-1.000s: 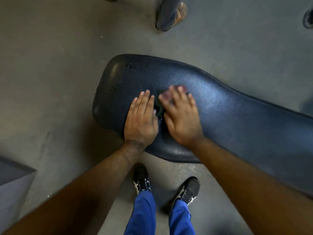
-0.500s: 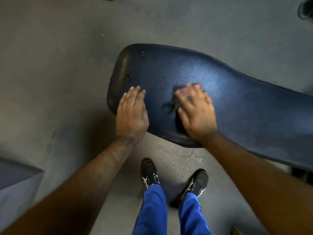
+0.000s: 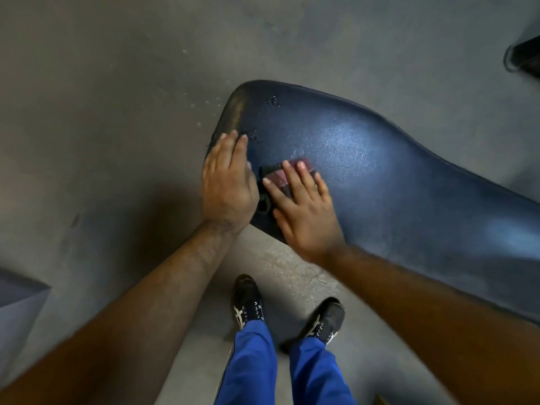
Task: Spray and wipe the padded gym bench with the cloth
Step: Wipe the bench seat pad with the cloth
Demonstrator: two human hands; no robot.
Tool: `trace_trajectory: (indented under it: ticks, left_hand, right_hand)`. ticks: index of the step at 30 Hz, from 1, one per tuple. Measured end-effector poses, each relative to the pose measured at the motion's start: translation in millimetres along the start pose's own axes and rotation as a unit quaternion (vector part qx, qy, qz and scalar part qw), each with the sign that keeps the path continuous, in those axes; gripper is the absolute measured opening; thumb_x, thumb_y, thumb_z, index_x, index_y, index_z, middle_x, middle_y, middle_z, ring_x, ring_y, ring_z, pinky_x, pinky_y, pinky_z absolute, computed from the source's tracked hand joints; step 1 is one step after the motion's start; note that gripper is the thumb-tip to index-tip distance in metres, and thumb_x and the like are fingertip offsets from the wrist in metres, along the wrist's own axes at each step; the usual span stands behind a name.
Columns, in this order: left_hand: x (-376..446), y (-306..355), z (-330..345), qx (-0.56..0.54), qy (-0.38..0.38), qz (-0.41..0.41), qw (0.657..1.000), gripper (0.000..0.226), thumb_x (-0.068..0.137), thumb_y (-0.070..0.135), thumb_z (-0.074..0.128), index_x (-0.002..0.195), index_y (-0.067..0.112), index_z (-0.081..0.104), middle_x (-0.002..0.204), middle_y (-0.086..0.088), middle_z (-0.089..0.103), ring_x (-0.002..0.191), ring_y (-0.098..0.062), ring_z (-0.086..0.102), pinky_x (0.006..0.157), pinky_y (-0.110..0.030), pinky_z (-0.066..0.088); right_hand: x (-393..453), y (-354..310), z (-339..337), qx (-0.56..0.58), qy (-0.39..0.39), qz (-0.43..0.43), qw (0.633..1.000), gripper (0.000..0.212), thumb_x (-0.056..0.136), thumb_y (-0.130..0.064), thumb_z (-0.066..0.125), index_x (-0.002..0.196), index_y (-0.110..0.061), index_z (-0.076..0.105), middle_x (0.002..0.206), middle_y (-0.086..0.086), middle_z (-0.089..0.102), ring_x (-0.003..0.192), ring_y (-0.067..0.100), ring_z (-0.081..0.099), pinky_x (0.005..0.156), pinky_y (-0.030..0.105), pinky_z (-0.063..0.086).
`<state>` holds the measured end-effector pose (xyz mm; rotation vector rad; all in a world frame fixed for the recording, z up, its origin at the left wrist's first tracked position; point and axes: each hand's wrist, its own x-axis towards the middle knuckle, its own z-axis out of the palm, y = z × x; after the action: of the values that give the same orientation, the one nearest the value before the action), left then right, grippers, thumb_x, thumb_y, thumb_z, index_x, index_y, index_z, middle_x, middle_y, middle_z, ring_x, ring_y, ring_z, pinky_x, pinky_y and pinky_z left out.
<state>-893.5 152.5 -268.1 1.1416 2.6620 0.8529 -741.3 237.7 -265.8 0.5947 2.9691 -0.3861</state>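
Pressing cloth [image 3: 285, 178] flat under my right hand [image 3: 304, 211], fingers straight, to scrub bench [image 3: 380, 171]; left hand [image 3: 226, 182] flat, gripping nothing, steadying pad end

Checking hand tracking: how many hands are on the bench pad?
2. Left hand lies flat on the pad's near corner; right hand beside it presses the cloth onto the bench pad. None hidden.
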Motion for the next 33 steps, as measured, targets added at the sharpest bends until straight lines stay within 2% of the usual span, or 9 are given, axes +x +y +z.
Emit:
trace_trajectory:
  ticks: [2,6,11,15,16,20,24,28,33]
  left_hand:
    - [9,-4,7,-0.015,-0.006,-0.036,0.999,0.051,0.096,0.019,0.04,0.145,0.006,0.04,0.153,-0.014,0.037,0.144,-0.029,0.029,0.118,-0.044,0.026]
    - [10,-11,21,0.022,-0.001,-0.028,0.999,0.051,0.097,0.02,0.038,0.145,0.002,0.039,0.154,-0.017,0.036,0.144,-0.031,0.03,0.12,-0.042,0.021]
    - [11,-10,22,0.047,0.007,-0.018,0.999,0.051,0.098,0.022,0.036,0.144,0.001,0.04,0.152,-0.017,0.038,0.143,-0.03,0.032,0.12,-0.041,0.022]
    - [11,-7,23,0.057,0.01,-0.026,0.998,0.051,0.098,0.021,0.038,0.144,0.001,0.041,0.152,-0.016,0.039,0.143,-0.029,0.032,0.119,-0.043,0.024]
    - [10,-7,22,0.055,0.007,-0.024,0.998,0.051,0.098,0.021,0.038,0.144,0.0,0.041,0.152,-0.016,0.039,0.143,-0.029,0.032,0.119,-0.044,0.025]
    - [12,-6,18,0.062,-0.012,-0.025,0.998,0.051,0.097,0.02,0.037,0.144,0.0,0.04,0.153,-0.016,0.037,0.144,-0.028,0.029,0.118,-0.045,0.025]
    - [12,-5,19,0.075,-0.007,-0.032,0.997,0.051,0.097,0.02,0.037,0.144,0.0,0.04,0.153,-0.015,0.037,0.145,-0.028,0.029,0.119,-0.044,0.025]
    - [12,-2,17,0.075,-0.005,-0.032,0.997,0.049,0.097,0.021,0.037,0.139,-0.002,0.046,0.151,-0.017,0.039,0.143,-0.029,0.032,0.117,-0.044,0.027]
    - [11,-4,22,0.087,0.011,-0.042,0.995,0.052,0.097,0.02,0.038,0.143,-0.002,0.041,0.151,-0.017,0.039,0.143,-0.029,0.032,0.119,-0.042,0.025]
  right_hand:
    - [10,40,-11,-0.032,-0.016,-0.102,0.994,0.056,0.101,-0.041,0.039,0.156,-0.033,0.029,0.166,0.01,0.02,0.154,0.032,0.01,0.124,0.054,0.011]
    - [57,39,-9,0.028,0.065,0.198,0.978,0.057,0.1,-0.04,0.035,0.156,-0.031,0.03,0.166,0.011,0.019,0.154,0.035,0.01,0.122,0.056,0.015]
    - [49,59,-23,-0.025,-0.02,-0.143,0.989,0.055,0.101,-0.038,0.04,0.155,-0.028,0.034,0.164,0.011,0.024,0.153,0.033,0.015,0.124,0.051,0.011]
    - [102,65,-22,0.029,0.057,0.143,0.988,0.058,0.098,-0.041,0.036,0.154,-0.029,0.034,0.164,0.012,0.024,0.153,0.036,0.015,0.121,0.055,0.018]
    - [103,48,-21,0.023,0.055,0.138,0.989,0.058,0.098,-0.041,0.036,0.155,-0.029,0.033,0.165,0.012,0.023,0.153,0.035,0.014,0.122,0.054,0.016]
    - [100,72,-33,-0.019,-0.023,-0.141,0.99,0.056,0.101,-0.04,0.036,0.156,-0.031,0.031,0.165,0.008,0.022,0.154,0.029,0.012,0.124,0.049,0.012]
    - [146,75,-37,0.032,0.026,0.105,0.994,0.058,0.097,-0.042,0.035,0.153,-0.027,0.036,0.162,0.014,0.029,0.151,0.037,0.02,0.121,0.055,0.021]
    - [138,55,-34,-0.018,-0.043,-0.179,0.983,0.056,0.101,-0.041,0.035,0.156,-0.032,0.029,0.165,0.009,0.021,0.154,0.029,0.013,0.124,0.049,0.01]
    - [179,51,-39,0.038,-0.008,0.033,0.999,0.054,0.098,-0.038,0.04,0.152,-0.033,0.037,0.163,0.008,0.029,0.151,0.031,0.02,0.122,0.049,0.014]
